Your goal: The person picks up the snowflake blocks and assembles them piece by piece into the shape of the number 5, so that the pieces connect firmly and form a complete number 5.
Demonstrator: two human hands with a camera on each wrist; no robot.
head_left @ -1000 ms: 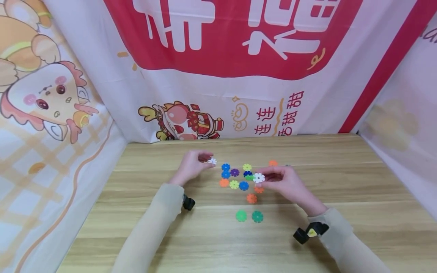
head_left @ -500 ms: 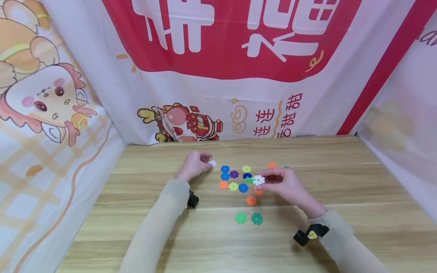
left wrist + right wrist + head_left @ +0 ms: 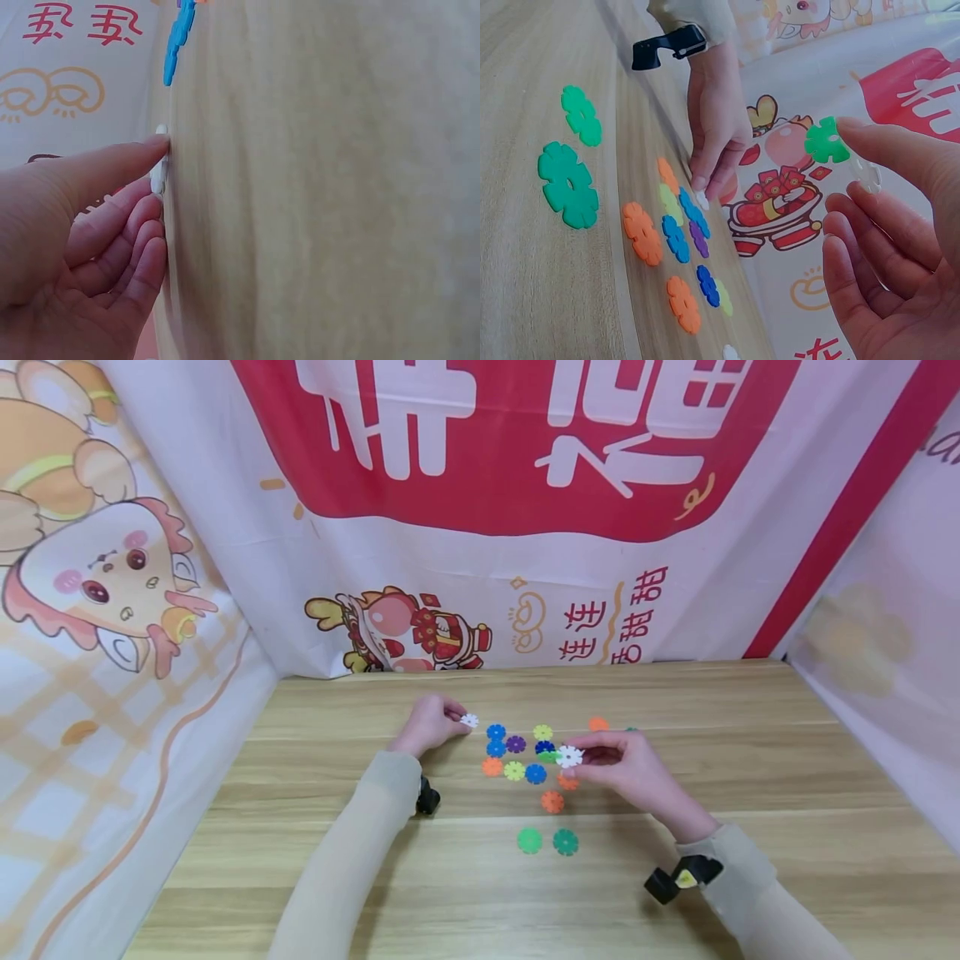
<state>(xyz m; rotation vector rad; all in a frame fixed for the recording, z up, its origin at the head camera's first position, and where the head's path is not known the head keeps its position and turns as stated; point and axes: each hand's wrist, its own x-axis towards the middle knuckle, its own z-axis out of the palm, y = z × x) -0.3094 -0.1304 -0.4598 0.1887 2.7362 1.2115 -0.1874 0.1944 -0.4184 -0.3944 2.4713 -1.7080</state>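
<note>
My left hand (image 3: 431,725) pinches a white notched snowflake disc (image 3: 469,720) between thumb and fingers, low at the tabletop on the left of the discs. In the left wrist view the thumb lies at one end of the white disc (image 3: 158,169) and a finger at the other. My right hand (image 3: 633,764) holds a joined pair of snowflake discs above the table: a white disc (image 3: 569,757) and a light green disc (image 3: 827,141) slotted together at an angle. Below that pair lie loose discs, among them a dark blue disc (image 3: 544,747) and an orange disc (image 3: 568,782), both partly hidden.
Two blue discs (image 3: 496,740), a purple disc (image 3: 516,744), yellow discs (image 3: 514,770) and orange discs (image 3: 552,802) lie flat between the hands. Nearer the front are a light green disc (image 3: 529,841) and a dark green disc (image 3: 566,842). A printed cloth (image 3: 420,552) hangs behind the wooden table (image 3: 465,893).
My left hand has lowered the white disc, which was tilted in the fingers, to the tabletop. The right hand with its joined pair stays nearly in place.
</note>
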